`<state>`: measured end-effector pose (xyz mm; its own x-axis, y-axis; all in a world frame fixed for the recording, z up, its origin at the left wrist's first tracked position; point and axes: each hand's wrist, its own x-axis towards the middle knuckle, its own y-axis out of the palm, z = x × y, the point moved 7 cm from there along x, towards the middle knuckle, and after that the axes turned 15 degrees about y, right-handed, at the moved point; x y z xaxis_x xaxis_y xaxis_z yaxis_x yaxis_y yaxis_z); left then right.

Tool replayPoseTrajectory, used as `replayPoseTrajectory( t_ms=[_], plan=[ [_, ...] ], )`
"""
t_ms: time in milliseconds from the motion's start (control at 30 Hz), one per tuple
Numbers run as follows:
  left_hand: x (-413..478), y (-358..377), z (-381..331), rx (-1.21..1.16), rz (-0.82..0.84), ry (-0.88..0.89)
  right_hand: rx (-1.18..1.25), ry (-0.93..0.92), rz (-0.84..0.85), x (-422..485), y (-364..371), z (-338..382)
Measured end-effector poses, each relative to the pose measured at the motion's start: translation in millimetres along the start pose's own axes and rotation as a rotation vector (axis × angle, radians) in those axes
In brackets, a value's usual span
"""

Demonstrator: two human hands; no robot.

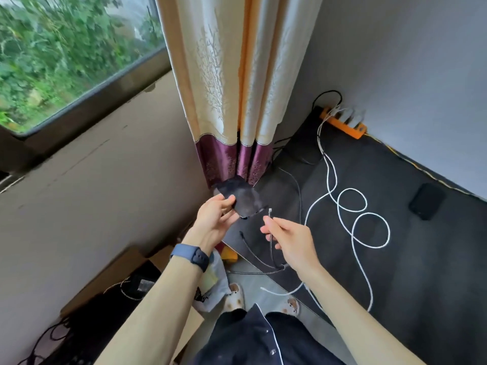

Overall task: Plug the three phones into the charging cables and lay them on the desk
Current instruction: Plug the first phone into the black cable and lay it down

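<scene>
Right hand: the right hand (287, 239) has thumb and fingers pinched together on a dark braided cable (271, 241), just behind its silver plug (269, 212), which sticks up past the fingertips.
Left hand: the left hand (214, 219) is clamped on the near end of a dark phone (243, 197), thumb on top, held in the air over the worktop's corner.
Key relation: the phone lies up and to the left of the plug, near but not touching — its near edge, where I judge the port to be, faces the plug; the port itself is too blurred to see.
Axes: the phone's long axis runs away from the person toward the curtain (232, 101); the plug points roughly along it.
Next move: probably a short push of the plug into that edge — the right hand is nearer.
Elsewhere: a second phone (427, 201) lies flat on the dark worktop (434, 272), well apart to the right; a white cable (353, 206) loops from the orange power strip (345, 125).
</scene>
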<state>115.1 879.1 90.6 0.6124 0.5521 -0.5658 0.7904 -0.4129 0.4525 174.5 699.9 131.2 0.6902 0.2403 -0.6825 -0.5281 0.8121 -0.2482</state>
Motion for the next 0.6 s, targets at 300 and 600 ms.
replayPoseTrajectory(
  t_ms=[300, 600],
  plan=[
    [-20, 14, 24, 0.000, 0.021, -0.064, -0.116, -0.053, 0.004, -16, 0, -29],
    [-31, 21, 19, 0.024, 0.020, -0.096, -0.074, -0.094, -0.028, -19, -4, -30]
  ],
)
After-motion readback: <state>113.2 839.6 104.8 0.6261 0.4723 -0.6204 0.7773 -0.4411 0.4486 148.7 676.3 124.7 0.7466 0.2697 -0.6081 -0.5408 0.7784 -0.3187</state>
